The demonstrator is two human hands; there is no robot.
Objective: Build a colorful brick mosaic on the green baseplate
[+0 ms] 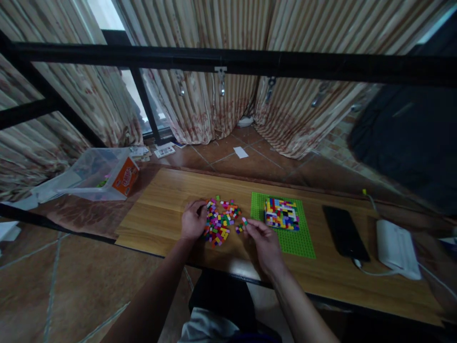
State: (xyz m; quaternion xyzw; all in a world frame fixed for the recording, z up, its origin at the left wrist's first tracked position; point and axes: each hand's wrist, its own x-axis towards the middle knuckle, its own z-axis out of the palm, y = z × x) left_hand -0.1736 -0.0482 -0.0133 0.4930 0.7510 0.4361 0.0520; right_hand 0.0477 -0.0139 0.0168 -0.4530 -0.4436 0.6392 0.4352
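A loose pile of small colourful toy bricks (223,220) lies on the wooden table. My left hand (193,221) rests at the pile's left edge, its fingers loosely curved and touching the bricks, with nothing visible held. On the other side, my right hand (264,242) pinches a small pink brick (244,220) between thumb and fingertips, close to a few bricks apart from the pile. Right of that hand lies a green studded baseplate (305,240). On its upper part sits a low multicoloured brick structure (282,214), with a small dark gap near its middle.
The wooden table (160,195) spans the view. To the right lie a black phone (345,233) and a white power bank (397,248), joined by a cable. A clear plastic box (96,174) with an orange label stands at left. A dark metal rail (228,59) crosses before curtains.
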